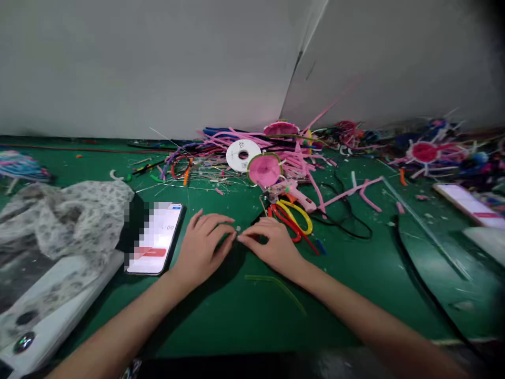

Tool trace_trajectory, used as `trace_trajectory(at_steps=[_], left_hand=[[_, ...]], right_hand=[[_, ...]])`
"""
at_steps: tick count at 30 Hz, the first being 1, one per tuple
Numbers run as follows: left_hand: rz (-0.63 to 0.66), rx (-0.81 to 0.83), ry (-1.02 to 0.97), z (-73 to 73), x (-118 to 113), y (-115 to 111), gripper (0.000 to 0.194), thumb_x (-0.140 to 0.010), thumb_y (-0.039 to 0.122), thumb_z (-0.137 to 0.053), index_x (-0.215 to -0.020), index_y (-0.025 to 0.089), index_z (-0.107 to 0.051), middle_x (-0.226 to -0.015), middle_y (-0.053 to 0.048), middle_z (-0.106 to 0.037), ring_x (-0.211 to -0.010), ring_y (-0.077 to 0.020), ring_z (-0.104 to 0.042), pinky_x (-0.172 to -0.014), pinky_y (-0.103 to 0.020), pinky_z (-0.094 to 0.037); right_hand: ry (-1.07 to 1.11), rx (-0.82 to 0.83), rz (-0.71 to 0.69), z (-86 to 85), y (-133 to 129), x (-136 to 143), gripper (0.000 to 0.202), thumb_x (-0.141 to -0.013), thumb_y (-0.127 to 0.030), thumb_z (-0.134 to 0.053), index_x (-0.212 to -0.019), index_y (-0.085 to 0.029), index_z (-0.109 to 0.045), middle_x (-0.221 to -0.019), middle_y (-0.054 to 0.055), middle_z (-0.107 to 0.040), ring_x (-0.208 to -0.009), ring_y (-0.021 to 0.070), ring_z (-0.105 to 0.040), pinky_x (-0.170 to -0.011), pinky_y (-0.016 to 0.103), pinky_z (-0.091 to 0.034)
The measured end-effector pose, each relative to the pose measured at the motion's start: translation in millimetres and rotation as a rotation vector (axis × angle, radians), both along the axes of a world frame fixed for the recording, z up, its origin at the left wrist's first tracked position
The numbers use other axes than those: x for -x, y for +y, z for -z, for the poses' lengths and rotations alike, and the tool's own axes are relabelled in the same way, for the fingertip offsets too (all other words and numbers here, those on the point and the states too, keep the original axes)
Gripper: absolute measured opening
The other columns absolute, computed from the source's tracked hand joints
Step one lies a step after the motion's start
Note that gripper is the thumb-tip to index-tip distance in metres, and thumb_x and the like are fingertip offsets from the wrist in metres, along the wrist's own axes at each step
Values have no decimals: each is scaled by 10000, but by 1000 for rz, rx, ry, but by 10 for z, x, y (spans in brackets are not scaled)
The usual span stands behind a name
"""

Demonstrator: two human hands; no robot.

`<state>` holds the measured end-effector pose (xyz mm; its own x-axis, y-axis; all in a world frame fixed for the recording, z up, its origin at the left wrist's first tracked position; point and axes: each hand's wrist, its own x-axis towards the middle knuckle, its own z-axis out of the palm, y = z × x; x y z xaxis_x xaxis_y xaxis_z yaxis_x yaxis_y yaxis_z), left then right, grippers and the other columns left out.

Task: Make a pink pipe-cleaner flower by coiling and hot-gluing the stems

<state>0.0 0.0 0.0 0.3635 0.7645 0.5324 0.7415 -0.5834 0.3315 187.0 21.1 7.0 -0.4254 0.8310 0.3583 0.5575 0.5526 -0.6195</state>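
Note:
My left hand (204,246) and my right hand (273,243) meet fingertip to fingertip above the green table (221,321). Each one is closed in a pinch. Something tiny and pale shows at the fingertips, too small to name. Just beyond my right hand lie scissors with red handles, a yellow-handled pair of scissors (300,216) and a pink glue gun (298,196). A thin yellow-green strip (276,284) rests on the table below my right wrist. Left of my left hand is a phone (158,242) with its screen lit.
Pink fuzzy stems (229,138), a white spool (233,156) and a round pink woven piece (265,169) are heaped along the wall. A patterned cloth (90,210) covers the left side. On the right are a clear stick (426,226), a black cable (414,273) and another phone (469,202).

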Motion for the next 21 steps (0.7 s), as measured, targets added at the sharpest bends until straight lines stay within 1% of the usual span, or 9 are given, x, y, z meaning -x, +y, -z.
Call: trace_trajectory(at_steps=[3, 6, 13, 16, 21], left_hand=[[3, -16, -22, 0, 7, -1, 90, -888, 175, -536, -939, 245, -561, -1071, -10, -655, -1013, -198, -605, -1009, -498, -324], [3, -2, -39, 9, 18, 0, 89, -884, 177, -539, -926, 249, -570, -1071, -11, -650, -1013, -198, -599, -1007, -498, -323], [11, 43, -71, 15, 50, 2, 73, -880, 190, -543, -903, 249, -580, -1048, -4, -647, -1000, -190, -590, -1013, -493, -314], [14, 28, -89, 7, 45, -1, 80, -901, 192, -521, -920, 244, -579, -1036, -7, -649, -995, -182, -586, -1023, -482, -310], [11, -24, -72, 20, 17, 8, 62, -885, 202, -561, -929, 240, -583, -1015, -5, -657, -977, -182, -595, -1014, -471, -323]], right_hand=[[-1, 4, -31, 17, 25, -37, 139, -819, -313, -664, -730, -220, -714, -656, 2, -682, -656, 148, -563, -702, 311, -403], [15, -11, -53, 41, 45, -57, 171, -832, -347, -647, -727, -227, -708, -642, -1, -669, -647, 149, -549, -705, 320, -404], [89, -34, -44, 84, 54, -93, 130, -819, -296, -664, -727, -210, -695, -643, 0, -653, -660, 151, -544, -707, 329, -404], [92, -40, -53, 87, 47, -104, 125, -827, -292, -654, -741, -210, -693, -665, 4, -664, -672, 151, -553, -711, 330, -403], [52, -71, -106, 102, 29, -81, 140, -852, -297, -624, -761, -212, -689, -695, 0, -689, -666, 145, -546, -725, 337, -389]])
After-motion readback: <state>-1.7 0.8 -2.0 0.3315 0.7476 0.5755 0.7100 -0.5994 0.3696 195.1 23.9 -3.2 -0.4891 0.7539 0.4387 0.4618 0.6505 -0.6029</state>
